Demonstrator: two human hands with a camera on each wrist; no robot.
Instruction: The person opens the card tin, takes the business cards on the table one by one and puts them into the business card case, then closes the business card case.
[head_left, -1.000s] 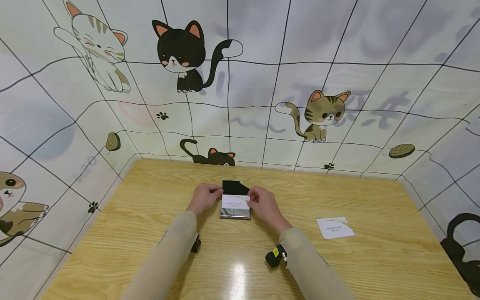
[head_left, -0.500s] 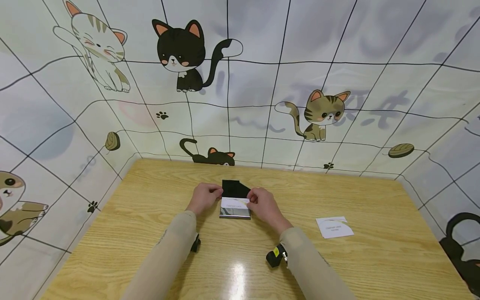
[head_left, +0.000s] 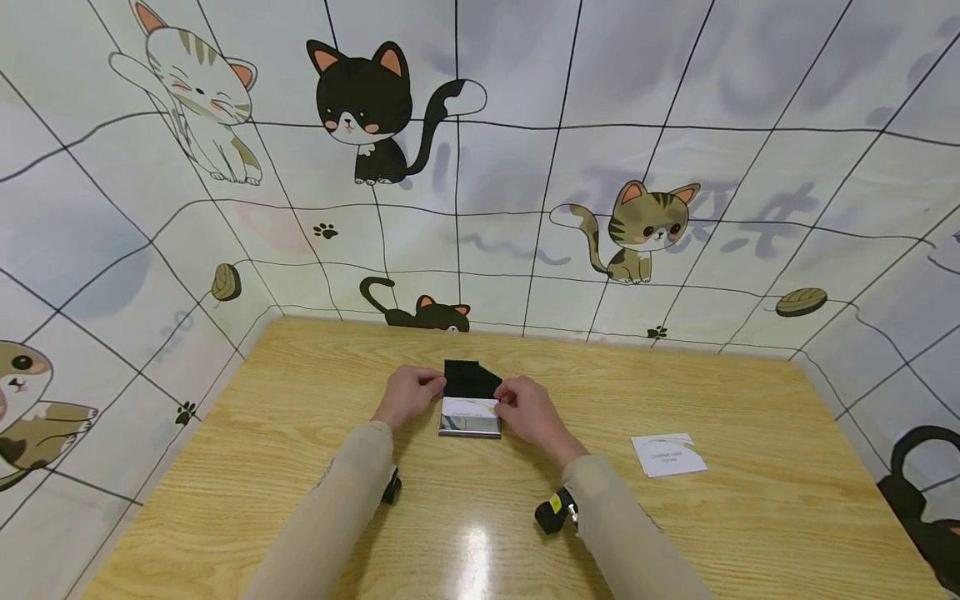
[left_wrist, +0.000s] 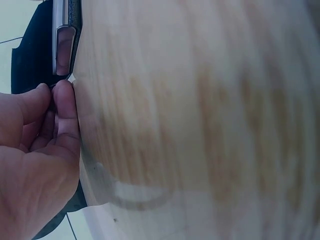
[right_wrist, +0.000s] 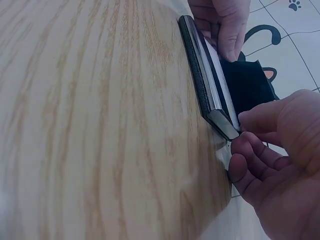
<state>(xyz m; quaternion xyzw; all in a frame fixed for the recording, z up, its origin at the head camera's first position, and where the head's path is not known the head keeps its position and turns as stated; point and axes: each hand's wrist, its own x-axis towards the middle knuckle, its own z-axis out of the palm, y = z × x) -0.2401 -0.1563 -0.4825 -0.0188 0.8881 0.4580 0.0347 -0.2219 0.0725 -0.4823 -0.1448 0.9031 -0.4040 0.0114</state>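
Note:
A metal and black business card case [head_left: 470,426] lies on the table with its black lid [head_left: 468,379] folded open toward the wall. Partly inside it is a white business card [head_left: 467,406]; the lower part is hidden under the metal frame. My left hand [head_left: 408,393] pinches the case's left side near the lid with thumb and forefinger. On the other side, my right hand [head_left: 531,410] pinches the card's right edge by the hinge, its thumb on the card. The right wrist view shows the case [right_wrist: 207,75] from its side, the right fingers [right_wrist: 240,167] curled under.
A few white cards or a single one [head_left: 669,455] lie on the wooden table [head_left: 750,517] to the right. A cat-patterned sheet [head_left: 510,167] hangs behind and beside the table. Wrist cameras, such as the right one [head_left: 553,512], sit under the sleeves.
The card has slid a little toward me, deeper into the case, and more of the black lid shows. Both hands stay almost where they were.

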